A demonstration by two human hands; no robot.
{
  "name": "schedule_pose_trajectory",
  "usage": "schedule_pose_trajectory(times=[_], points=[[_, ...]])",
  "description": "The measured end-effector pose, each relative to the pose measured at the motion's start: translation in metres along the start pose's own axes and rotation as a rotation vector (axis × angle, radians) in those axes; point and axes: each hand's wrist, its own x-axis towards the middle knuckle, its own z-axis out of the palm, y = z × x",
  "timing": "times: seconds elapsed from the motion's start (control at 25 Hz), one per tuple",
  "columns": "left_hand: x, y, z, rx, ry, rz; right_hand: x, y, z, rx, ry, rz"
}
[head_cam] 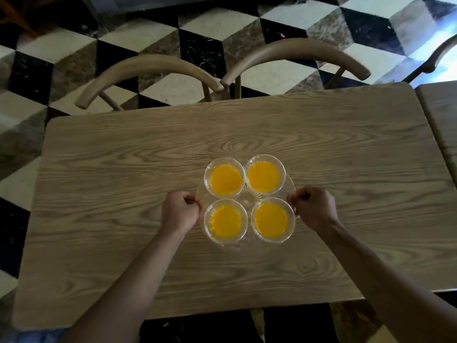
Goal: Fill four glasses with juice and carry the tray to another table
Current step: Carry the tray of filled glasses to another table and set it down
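Note:
A round clear glass tray (247, 200) lies in the middle of a wooden table (123, 169). Several clear glasses stand on it in a square, each holding orange juice: far left (225, 180), far right (264, 177), near left (225, 222), near right (271, 220). My left hand (180, 211) is closed on the tray's left rim. My right hand (313, 208) is closed on its right rim. Whether the tray touches the table or is lifted off it cannot be told from above.
Two wooden chairs with curved backs, the left one (148, 68) and the right one (296, 52), stand at the table's far edge. A second wooden table (440, 115) adjoins on the right. The floor (217, 23) has a black, white and grey cube pattern.

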Motion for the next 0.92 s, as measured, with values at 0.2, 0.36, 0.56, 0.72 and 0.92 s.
schedule_pose_trajectory(times=[0.2, 0.36, 0.56, 0.72, 0.92], points=[[0.023, 0.005, 0.000, 0.015, 0.001, -0.028, 0.017, -0.008, 0.011, -0.005, 0.012, 0.011], [0.038, 0.006, 0.002, -0.006, -0.019, -0.039, 0.030, -0.010, 0.019, -0.004, 0.014, 0.012], [0.057, 0.006, 0.007, -0.029, -0.021, -0.043, 0.044, -0.015, 0.024, 0.011, 0.006, 0.022], [0.066, 0.006, 0.012, -0.046, -0.028, -0.062, 0.050, -0.015, 0.027, -0.004, 0.012, 0.038], [0.072, 0.005, 0.014, -0.061, -0.041, -0.065, 0.054, -0.016, 0.028, -0.035, 0.006, 0.031]])
